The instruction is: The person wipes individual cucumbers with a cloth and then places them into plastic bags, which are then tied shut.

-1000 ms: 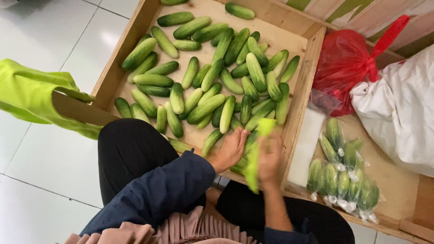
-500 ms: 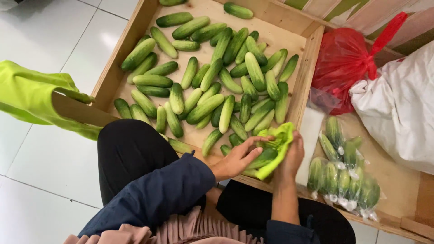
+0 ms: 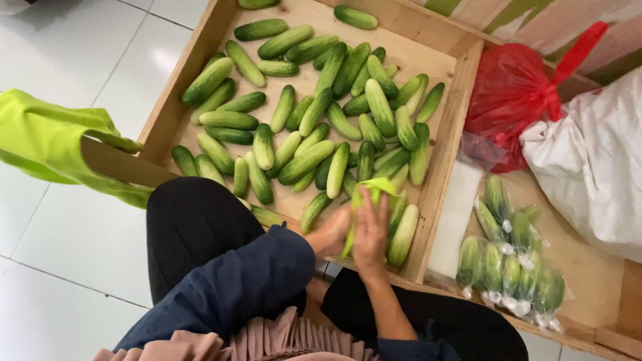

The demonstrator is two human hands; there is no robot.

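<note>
Green bag (image 3: 366, 200) now upright, flattened between left hand (image 3: 331, 234) and right hand (image 3: 371, 230), both pressing it; earlier spread open.

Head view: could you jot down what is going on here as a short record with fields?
Setting: wooden crate on a white tiled floor
Crate contents: many loose green cucumbers
Left hand: at the near edge of the crate, touching a light green plastic bag
Right hand: pressed against the same bag from the other side
Beside the crate: bagged cucumbers, a red plastic bag, a white sack
At the left: a bundle of light green bags
</note>
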